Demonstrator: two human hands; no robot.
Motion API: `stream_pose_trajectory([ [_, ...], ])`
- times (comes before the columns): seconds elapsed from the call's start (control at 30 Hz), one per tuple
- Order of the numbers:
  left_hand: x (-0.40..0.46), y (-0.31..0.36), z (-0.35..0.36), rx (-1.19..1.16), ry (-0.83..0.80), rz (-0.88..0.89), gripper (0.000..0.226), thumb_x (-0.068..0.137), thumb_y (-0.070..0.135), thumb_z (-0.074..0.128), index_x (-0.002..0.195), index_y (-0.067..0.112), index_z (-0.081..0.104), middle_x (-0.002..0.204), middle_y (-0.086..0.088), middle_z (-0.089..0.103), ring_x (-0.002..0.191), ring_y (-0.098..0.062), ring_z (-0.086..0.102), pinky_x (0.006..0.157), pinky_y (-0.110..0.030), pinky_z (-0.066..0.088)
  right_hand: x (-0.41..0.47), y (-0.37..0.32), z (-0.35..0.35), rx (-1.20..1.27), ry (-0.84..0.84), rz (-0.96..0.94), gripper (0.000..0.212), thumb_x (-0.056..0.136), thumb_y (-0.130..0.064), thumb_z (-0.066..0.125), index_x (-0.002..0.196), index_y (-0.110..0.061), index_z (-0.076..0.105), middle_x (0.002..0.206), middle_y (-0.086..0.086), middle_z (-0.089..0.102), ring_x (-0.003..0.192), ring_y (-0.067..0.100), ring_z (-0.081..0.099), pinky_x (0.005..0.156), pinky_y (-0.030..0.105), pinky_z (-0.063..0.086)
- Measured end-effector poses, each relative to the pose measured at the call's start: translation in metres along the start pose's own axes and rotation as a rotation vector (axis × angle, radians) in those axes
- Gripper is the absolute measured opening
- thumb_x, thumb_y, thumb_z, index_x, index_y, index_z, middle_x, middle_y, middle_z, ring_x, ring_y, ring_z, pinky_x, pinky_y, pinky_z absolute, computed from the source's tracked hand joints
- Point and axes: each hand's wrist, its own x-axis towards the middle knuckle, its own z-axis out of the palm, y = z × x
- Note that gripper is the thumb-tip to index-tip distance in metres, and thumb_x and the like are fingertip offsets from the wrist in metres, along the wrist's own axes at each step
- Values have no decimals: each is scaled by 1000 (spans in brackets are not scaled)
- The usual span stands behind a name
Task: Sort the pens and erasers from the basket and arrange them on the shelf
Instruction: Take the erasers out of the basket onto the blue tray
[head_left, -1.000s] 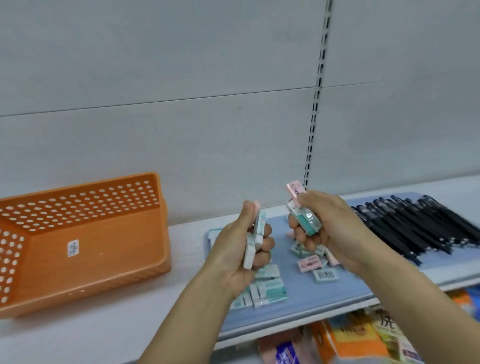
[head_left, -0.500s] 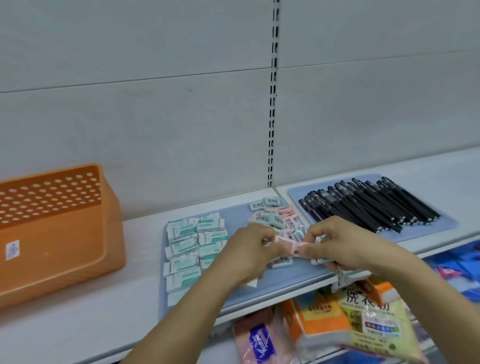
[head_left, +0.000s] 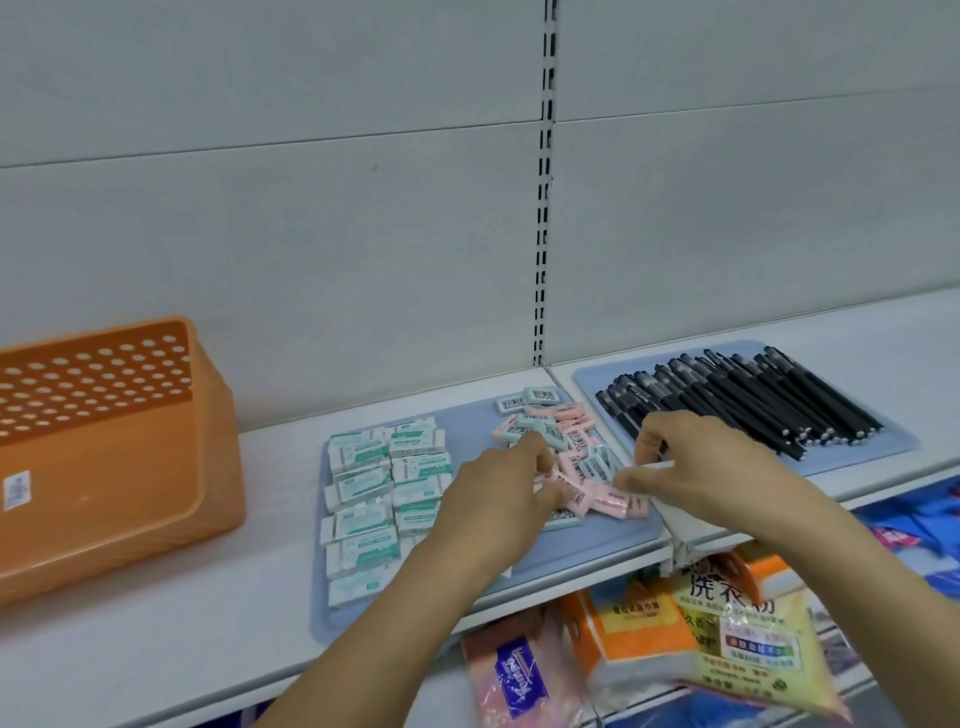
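Two columns of white-and-teal erasers (head_left: 384, 483) lie on the left of a blue mat (head_left: 587, 545) on the shelf. On the right of that mat sits a loose pile of pink and teal erasers (head_left: 569, 431). My left hand (head_left: 504, 488) reaches into this pile with fingers curled round a pink eraser (head_left: 576, 496). My right hand (head_left: 696, 467) is beside it, thumb and fingers pinching another pink eraser (head_left: 618, 501) at the pile's front edge. Black pens (head_left: 743, 405) lie side by side on a second blue mat (head_left: 893, 447) to the right.
An orange perforated basket (head_left: 104, 467) stands on the white shelf (head_left: 156, 639) at the left. A slotted upright (head_left: 543, 208) runs up the back wall. Packaged goods (head_left: 737, 623) and a pink tissue pack (head_left: 511, 670) sit on the shelf below.
Both hands came down from chest height to the eraser pile on the mat. The view swung right, so the basket now sits at the left edge.
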Motion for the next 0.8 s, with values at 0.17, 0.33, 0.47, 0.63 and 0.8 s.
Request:
stream_pose_trajectory([
  [0.17, -12, -16, -14, -336, 102, -53, 20, 90, 55, 55, 95, 36, 53, 82, 5, 60, 58, -11, 55, 55, -26, 40, 4, -19, 1, 256, 77, -132, 17, 89, -48, 59, 94, -34, 49, 91, -14, 61, 79, 5, 60, 63, 27, 45],
  [0.33, -31, -50, -44, -1156, 294, -319, 32, 95, 48, 52, 92, 19, 66, 56, 5, 62, 41, -7, 47, 44, -19, 43, 12, -72, 19, 451, -19, -334, 6, 94, -29, 54, 97, -33, 50, 88, -13, 65, 71, 3, 61, 57, 26, 46],
  [0.47, -41, -77, -65, -1423, 397, -381, 34, 99, 43, 47, 96, 11, 61, 53, 0, 52, 37, -9, 37, 34, -16, 29, 24, -121, 46, 237, 100, -546, 6, 93, -27, 55, 92, -25, 49, 81, -10, 54, 66, 10, 50, 58, 31, 42],
  [0.63, -47, -92, -73, -1453, 446, -382, 32, 100, 42, 47, 98, 13, 59, 54, 1, 52, 37, -8, 39, 33, -16, 28, 39, -143, 72, -59, 227, -635, 20, 94, -43, 54, 104, -26, 55, 104, -8, 50, 74, 18, 54, 53, 30, 32],
  [0.8, -41, -93, -74, -1485, 495, -384, 32, 100, 42, 47, 93, 13, 58, 54, 0, 52, 37, -9, 40, 34, -17, 30, 28, -144, 70, 76, 250, -565, 39, 91, -63, 40, 93, -32, 64, 98, -12, 53, 72, 10, 56, 60, 30, 42],
])
